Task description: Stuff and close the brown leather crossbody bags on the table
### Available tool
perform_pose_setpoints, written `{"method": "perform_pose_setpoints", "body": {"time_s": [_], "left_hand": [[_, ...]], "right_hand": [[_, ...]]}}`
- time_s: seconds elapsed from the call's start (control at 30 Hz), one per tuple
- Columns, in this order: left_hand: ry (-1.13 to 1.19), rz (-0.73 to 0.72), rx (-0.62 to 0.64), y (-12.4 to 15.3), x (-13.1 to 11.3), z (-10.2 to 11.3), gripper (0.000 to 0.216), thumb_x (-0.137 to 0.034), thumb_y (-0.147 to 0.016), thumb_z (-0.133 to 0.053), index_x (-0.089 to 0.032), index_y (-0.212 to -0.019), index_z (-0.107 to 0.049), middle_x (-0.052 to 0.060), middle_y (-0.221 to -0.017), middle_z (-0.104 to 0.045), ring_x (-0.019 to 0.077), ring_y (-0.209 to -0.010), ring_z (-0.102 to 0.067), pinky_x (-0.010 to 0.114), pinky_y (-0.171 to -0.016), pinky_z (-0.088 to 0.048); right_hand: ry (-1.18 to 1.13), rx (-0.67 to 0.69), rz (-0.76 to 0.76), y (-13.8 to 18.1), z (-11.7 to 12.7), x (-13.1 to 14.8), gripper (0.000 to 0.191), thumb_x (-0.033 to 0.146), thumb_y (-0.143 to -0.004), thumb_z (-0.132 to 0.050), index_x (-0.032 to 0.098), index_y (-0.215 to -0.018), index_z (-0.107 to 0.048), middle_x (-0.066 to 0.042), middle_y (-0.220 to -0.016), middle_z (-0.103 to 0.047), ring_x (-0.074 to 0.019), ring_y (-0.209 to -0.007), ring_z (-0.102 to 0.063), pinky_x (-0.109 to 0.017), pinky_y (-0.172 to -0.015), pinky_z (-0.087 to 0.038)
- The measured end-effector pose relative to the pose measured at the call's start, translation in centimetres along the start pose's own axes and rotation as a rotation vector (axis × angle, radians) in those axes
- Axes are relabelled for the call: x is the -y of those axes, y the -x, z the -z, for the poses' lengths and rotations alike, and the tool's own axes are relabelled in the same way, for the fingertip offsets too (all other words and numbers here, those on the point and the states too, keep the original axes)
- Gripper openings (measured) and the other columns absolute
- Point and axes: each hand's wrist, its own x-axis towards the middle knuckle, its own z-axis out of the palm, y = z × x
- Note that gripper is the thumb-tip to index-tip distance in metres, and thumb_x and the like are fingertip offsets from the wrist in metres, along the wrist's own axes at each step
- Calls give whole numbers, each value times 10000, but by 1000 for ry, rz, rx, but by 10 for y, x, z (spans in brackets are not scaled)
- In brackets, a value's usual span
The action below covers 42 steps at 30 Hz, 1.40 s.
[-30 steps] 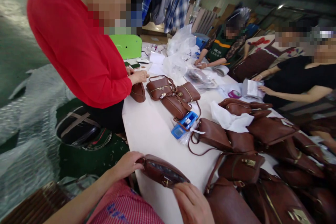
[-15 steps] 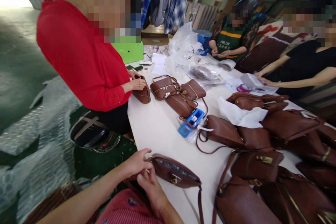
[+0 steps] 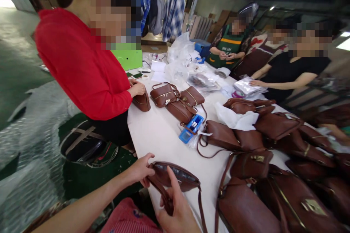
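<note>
A small brown handbag [image 3: 188, 184] lies at the table's near edge with its top open and a dark lining showing inside. At its left end, my left hand [image 3: 140, 170] grips the corner between thumb and fingers. My right hand [image 3: 177, 205] is in front of the bag, index finger stretched out over the opening. Its other fingers are closed around the bag's brown strap [image 3: 159, 186], which runs down from the left end. Another stretch of strap hangs from the bag's right end.
Many brown handbags [image 3: 246, 204] crowd the right side. A blue plastic tray [image 3: 188, 131] and several more bags [image 3: 180, 111] lie farther in. A person in red [image 3: 82, 65] handles a bag at the left; other people work across the white table [image 3: 153, 134].
My right hand has left the bag's left corner and moved right, now with the strap in it and the index finger raised. My left hand stays at the corner. The view has shifted slightly.
</note>
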Motion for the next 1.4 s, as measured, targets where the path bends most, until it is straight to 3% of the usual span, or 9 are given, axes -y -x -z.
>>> {"method": "perform_pose_setpoints", "body": {"time_s": [0.17, 0.3, 0.43, 0.6, 0.73, 0.97, 1.13, 1.3, 1.4], "left_hand": [[-378, -117, -18, 12, -9, 8, 623, -205, -757, -536, -119, -1351, -369, 39, -726, -649, 248, -644, -691, 353, -600, -566], [-559, -571, -195, 42, -34, 10, 377, -315, -841, -471, -196, -1166, -619, 111, -1241, -620, 270, -1168, -570, 412, -1067, -406], [-305, -653, 251, 69, -65, 1, 291, -321, -809, -522, -224, -1042, -667, 25, -1062, -694, 210, -1013, -602, 309, -937, -466], [-163, -377, 479, 54, -68, 4, 234, -381, -766, -571, -156, -802, -627, -24, -624, -596, 103, -533, -472, 207, -522, -345], [-66, -429, 403, 39, -59, 14, 380, -543, -788, -555, -163, -794, -556, -47, -590, -519, 94, -543, -429, 205, -529, -301], [-243, -403, 538, 33, -59, -4, 194, -288, -689, -575, -175, -844, -601, -40, -756, -569, 122, -701, -485, 211, -627, -354], [-349, -435, 417, 23, -52, -17, 325, -454, -799, -473, -155, -758, -593, -19, -687, -545, 131, -656, -467, 222, -590, -342], [-604, -438, 329, 30, -65, -23, 286, -356, -814, -444, -161, -706, -623, -8, -643, -581, 147, -625, -518, 229, -573, -365], [-713, -532, 299, 38, -78, -32, 306, -318, -841, -435, -176, -919, -695, 32, -833, -699, 194, -778, -614, 268, -722, -445]], "right_hand": [[739, 38, -3, 26, 49, 45, 427, 75, -752, -476, 176, -1136, -633, -137, -1076, -703, -287, -1012, -658, -374, -842, -493], [849, -28, 31, 31, 60, 98, 270, 128, -815, -469, 214, -961, -679, -77, -970, -733, -238, -912, -672, -312, -781, -471], [579, 19, 126, 23, 63, 126, 218, 159, -759, -500, 219, -854, -687, 23, -696, -662, -125, -625, -591, -220, -588, -420], [62, 170, -51, 19, 76, 108, 215, 313, -740, -548, 168, -883, -615, 29, -671, -616, -75, -456, -476, -196, -447, -358], [12, 194, -108, 24, 100, 82, 311, 469, -752, -596, 158, -768, -580, 50, -571, -532, -52, -441, -376, -191, -441, -258], [27, -60, -55, 41, 143, 67, 394, 557, -793, -584, 164, -765, -608, 97, -517, -304, -72, -476, -211, -243, -462, -125], [175, -141, -66, 42, 155, 52, 390, 541, -796, -550, 169, -688, -597, 86, -511, -281, -83, -495, -214, -262, -485, -128], [271, -223, -57, 39, 160, 33, 356, 487, -764, -570, 180, -592, -515, 71, -519, -320, -86, -513, -261, -267, -498, -156], [188, -201, -16, 41, 160, 36, 371, 511, -771, -584, 177, -616, -539, 70, -518, -335, -84, -509, -263, -262, -494, -163]]}}
